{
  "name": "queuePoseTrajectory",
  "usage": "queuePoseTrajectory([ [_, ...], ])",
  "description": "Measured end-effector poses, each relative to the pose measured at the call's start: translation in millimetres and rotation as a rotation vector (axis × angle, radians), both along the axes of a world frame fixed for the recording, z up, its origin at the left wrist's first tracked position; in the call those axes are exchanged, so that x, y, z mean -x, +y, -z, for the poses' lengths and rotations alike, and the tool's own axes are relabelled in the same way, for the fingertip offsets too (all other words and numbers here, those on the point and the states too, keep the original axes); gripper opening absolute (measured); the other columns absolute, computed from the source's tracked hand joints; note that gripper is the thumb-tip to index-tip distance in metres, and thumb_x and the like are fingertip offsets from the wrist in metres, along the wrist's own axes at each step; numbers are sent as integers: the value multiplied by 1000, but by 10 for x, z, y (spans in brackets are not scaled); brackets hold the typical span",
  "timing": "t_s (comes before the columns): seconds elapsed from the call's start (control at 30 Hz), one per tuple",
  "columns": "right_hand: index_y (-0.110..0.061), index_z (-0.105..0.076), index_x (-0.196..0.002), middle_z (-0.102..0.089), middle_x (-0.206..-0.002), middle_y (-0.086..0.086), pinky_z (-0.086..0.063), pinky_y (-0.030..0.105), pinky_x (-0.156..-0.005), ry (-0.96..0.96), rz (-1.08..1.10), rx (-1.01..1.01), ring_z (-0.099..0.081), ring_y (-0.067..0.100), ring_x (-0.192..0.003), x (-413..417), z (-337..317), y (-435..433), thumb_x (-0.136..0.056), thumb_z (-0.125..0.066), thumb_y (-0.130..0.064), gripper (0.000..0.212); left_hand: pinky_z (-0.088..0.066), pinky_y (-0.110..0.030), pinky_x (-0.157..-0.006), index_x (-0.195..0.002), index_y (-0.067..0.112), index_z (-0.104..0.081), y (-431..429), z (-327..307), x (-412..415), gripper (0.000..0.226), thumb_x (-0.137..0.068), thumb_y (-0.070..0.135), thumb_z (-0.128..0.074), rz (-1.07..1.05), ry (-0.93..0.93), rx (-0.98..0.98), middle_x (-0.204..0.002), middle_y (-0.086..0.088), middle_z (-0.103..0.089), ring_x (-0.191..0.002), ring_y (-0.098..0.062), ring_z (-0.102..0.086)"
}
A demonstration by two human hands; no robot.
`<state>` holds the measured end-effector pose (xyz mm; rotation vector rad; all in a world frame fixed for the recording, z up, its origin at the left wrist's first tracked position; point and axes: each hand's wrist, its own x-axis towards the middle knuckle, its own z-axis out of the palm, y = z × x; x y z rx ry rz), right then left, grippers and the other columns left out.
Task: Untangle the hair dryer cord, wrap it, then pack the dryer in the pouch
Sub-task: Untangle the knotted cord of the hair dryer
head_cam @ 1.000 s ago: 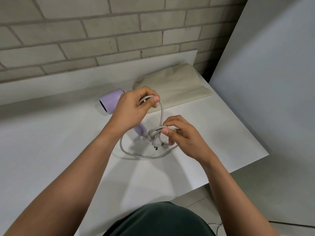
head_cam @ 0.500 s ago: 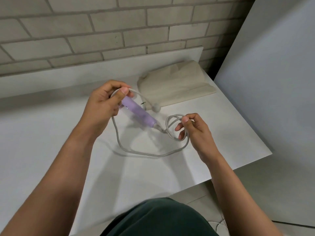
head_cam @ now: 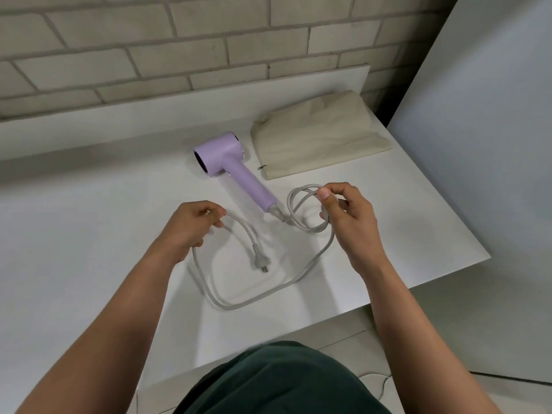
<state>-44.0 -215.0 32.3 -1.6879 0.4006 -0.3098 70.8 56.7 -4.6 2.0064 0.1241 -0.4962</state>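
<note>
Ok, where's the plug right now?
In the head view, the plug sits between the left hand and right hand, nearer the left, inside the loop of cord on the table.

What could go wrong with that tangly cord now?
1. The right hand pinches coiled loops of the cord beside the hair dryer handle; pulling hard might tighten them into a knot.
2. The left hand holds the cord near its plug; a tug could drag the hair dryer or swing the plug.
</note>
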Motion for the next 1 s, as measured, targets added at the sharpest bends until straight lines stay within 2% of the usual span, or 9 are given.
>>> queuePoseTrajectory([
  [0.1,-28,-69,-99,-70,-105,-9,-54,38,-83,-6,-47,-13,-66,29,-102,-12,-67,5,-102,-64,-38,12,-51,-30,-73,-97,25,-78,63,157,10,14,-99,31,-65,143,-186,-348,-93,0,-73,-91,-20,-65],
  [0.2,-18,-72,-101,-72,-104,-3,-62,35,-80,-6,-82,-53,-66,33,-106,-2,-147,15,-101,-66,-29,12,-53,-40,-91,-125,28,-70,41,101,55,30,-96,37,-67,319,-336,-640,-125,-2,-64,-121,-27,-59],
  [0.37,-17,-77,-98,-74,-103,-2,-61,45,-89,-21,-117,-10,-68,13,-86,-37,-210,139,-96,-74,-24,8,-47,-11,-95,-145,35,-52,-406,-410,242,67,-85,50,-77,536,-442,22,-136,21,-58,-119,4,-59],
  [0.47,-19,-78,-99,-75,-105,1,-58,39,-89,-70,-101,15,-71,13,-93,-58,-243,230,-91,-80,-23,9,-52,-19,-97,-141,31,-59,-659,-543,324,50,-94,34,-74,617,-503,184,-130,16,-67,-118,-3,-64],
  [0.57,-26,-71,-116,-68,-123,-2,-59,33,-88,-59,-59,-44,-71,14,-106,9,-274,277,-79,-90,-21,41,-59,-31,-89,-124,26,-71,-715,-553,272,29,-96,22,-73,512,-514,314,-108,9,-77,-101,-15,-73],
  [0.67,-41,-54,-135,-59,-132,-10,-61,31,-90,93,-67,-72,-70,12,-110,125,-227,225,-76,-92,-19,73,-56,-20,-85,-119,23,-73,-683,-552,222,28,-93,13,-75,433,-513,374,-106,9,-77,-97,-12,-74],
  [0.77,-27,-62,-130,-72,-107,3,-61,45,-91,194,-103,-146,-75,26,-93,190,-157,140,-92,-76,-8,45,-54,-22,-94,-124,28,-69,-637,-565,170,33,-94,16,-74,436,-462,358,-104,8,-79,-103,-10,-73],
  [0.87,-19,-68,-125,-68,-84,4,-57,40,-83,182,-129,-195,-67,22,-77,225,-134,116,-99,-68,-11,27,-54,-26,-98,-124,28,-70,-586,-591,141,29,-97,20,-71,473,-496,298,-107,13,-77,-107,-6,-71],
  [1.0,-22,-74,-111,-65,-79,1,-54,32,-71,77,-13,-104,-59,14,-70,206,-179,147,-96,-74,-16,17,-52,-17,-90,-121,32,-71,-577,-639,140,28,-94,24,-74,403,-539,253,-98,12,-77,-95,-3,-71],
])
